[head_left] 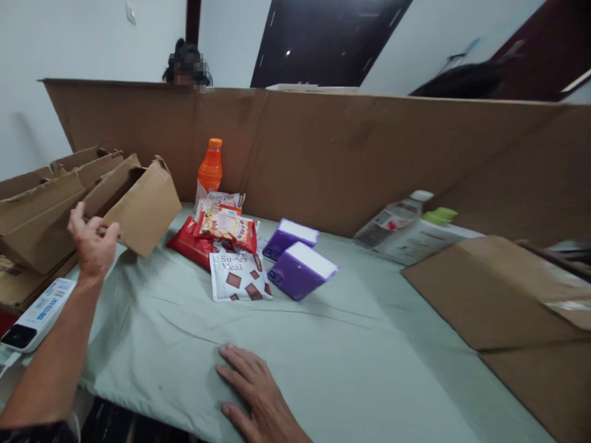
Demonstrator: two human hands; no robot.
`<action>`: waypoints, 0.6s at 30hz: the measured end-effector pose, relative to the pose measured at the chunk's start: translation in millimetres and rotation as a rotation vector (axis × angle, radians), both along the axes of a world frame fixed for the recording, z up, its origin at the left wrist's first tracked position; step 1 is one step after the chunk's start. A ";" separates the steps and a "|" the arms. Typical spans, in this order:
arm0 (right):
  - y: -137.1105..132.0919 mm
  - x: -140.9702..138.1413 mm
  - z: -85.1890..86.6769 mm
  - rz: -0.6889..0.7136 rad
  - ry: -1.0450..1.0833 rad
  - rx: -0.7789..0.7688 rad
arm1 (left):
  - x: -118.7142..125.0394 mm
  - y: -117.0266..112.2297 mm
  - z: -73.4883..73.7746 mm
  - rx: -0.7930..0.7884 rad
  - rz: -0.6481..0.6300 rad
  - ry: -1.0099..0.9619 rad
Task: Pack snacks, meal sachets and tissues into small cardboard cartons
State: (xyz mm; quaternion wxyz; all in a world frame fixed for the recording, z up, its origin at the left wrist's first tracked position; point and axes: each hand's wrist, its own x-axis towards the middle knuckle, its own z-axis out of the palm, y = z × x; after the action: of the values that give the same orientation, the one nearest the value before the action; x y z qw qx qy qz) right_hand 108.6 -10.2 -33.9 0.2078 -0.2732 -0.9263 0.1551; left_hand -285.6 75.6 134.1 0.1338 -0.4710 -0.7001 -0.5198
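At the left, my left hand (95, 243) grips the near lower edge of a small open cardboard box (145, 209), with the thumb against its side. The box is tilted and leans away from several other cardboard boxes (44, 206) beside it. My right hand (258, 391) lies on the pale green cloth (351, 363), palm down, fingers stretched out, holding nothing. Beyond it are a white "Su-per Meal" packet (240, 277), a red-and-yellow snack packet (228, 229), a red packet (191, 246) and two purple tissue packs (300, 271).
An orange drink bottle (210, 166) stands by the cardboard wall (332, 154) at the back. A clear bottle (401, 215) and a green-capped white container (418, 243) are at right, near a cardboard flap (489, 295). A white device (39, 314) with a cable lies at left. A person's head shows behind the wall.
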 end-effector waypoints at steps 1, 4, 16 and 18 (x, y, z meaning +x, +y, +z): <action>0.0 -0.6 0.9 -0.001 0.002 -0.022 | 0.4 -18.9 2.7 0.020 -0.005 0.008; 1.0 -2.3 2.8 -0.003 0.030 -0.054 | 6.9 -72.5 9.8 0.052 -0.101 0.100; -1.1 41.4 16.6 -0.357 0.325 -0.044 | 61.4 -146.6 4.7 -0.259 -0.726 0.362; 2.0 68.0 26.1 -0.449 0.346 -0.041 | 61.0 -148.6 9.5 -0.248 -0.771 0.364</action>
State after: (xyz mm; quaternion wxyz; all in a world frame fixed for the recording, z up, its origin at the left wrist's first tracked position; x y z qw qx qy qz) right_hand 176.7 -8.2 -7.7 0.3865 -0.4450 -0.7901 0.1684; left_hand -224.6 -73.0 143.6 -0.0061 -0.7941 -0.4954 -0.3521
